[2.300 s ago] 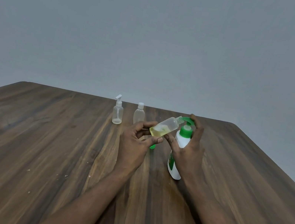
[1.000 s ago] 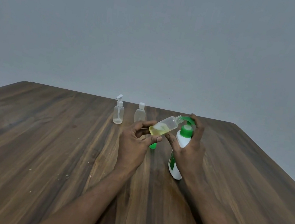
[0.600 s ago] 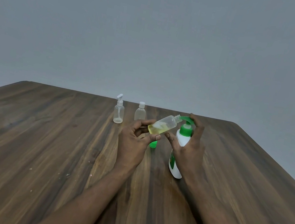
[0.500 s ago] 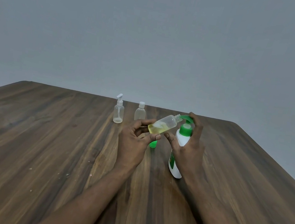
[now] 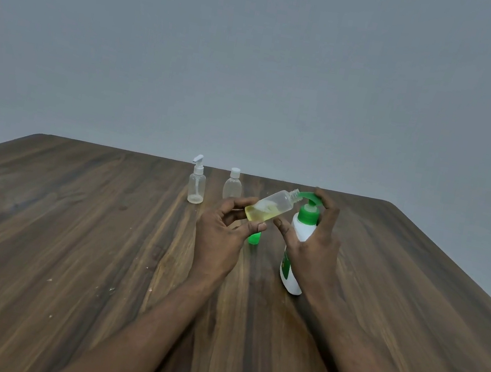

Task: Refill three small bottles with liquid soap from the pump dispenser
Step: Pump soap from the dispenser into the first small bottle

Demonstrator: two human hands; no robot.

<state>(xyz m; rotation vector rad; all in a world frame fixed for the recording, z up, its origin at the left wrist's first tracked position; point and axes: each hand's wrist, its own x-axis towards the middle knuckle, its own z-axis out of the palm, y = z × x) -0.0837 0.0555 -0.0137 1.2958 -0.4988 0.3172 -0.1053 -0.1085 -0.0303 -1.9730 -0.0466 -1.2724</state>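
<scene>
My left hand (image 5: 222, 240) grips a small clear bottle (image 5: 271, 210), tilted with its open neck up against the green spout of the pump dispenser (image 5: 300, 237). Yellowish soap lies in the bottle's lower part. My right hand (image 5: 312, 245) wraps the white dispenser, fingers over the green pump head and thumb at the front. A small green cap (image 5: 254, 238) stands on the table under the tilted bottle. Farther back stand a clear bottle with a white pump top (image 5: 196, 186) and a clear bottle with a white cap (image 5: 233, 185).
The dark wooden table (image 5: 66, 237) stretches wide to the left and right, with a plain grey wall behind. Small pale specks dot the wood at the near left.
The pump head has risen a little under my right fingers. The tilted bottle stays at the spout, and the two back bottles have not moved.
</scene>
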